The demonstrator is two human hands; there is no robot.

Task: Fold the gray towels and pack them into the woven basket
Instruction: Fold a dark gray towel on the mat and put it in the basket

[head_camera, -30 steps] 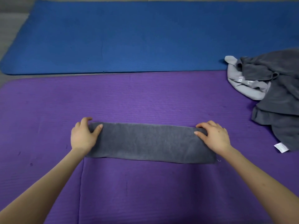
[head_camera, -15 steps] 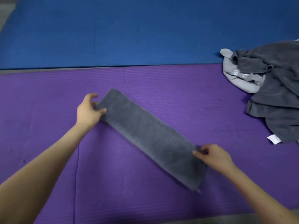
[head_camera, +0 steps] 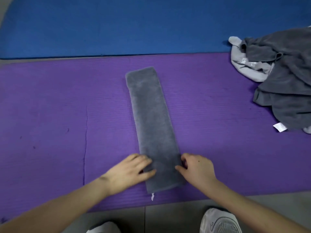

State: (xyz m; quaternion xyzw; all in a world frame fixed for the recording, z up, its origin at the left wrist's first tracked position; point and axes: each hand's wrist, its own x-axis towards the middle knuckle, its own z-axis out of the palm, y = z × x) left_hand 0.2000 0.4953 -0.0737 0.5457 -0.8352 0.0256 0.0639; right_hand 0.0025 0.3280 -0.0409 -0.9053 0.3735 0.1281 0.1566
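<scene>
Your left hand (head_camera: pixel 133 170) blurs on the towel (head_camera: pixel 151 118), grip unclear. Far right of your right hand (head_camera: pixel 196 167) the pile (head_camera: pixel 286 91) is cropped; below it, your shoes (head_camera: pixel 220 222).

The folded towel (head_camera: pixel 151 118) is a plain mid-gray, fuzzy and unpatterned, with a little white tag (head_camera: pixel 152 196) at its near end. It lies on a purple mat (head_camera: pixel 50 106) lined with fine ribs and marked by a few darker spots. Beyond that is a solid blue mat (head_camera: pixel 117 26). Off to the right, the heaped towels (head_camera: pixel 289 84) are a darker charcoal gray, with a pale gray cloth (head_camera: pixel 244 68) carrying faint whitish lettering among them and a white label (head_camera: pixel 280 127) at the heap's edge. The floor (head_camera: pixel 168 216) is dull gray, and the shoe (head_camera: pixel 220 221) is white with grayish mesh.
</scene>
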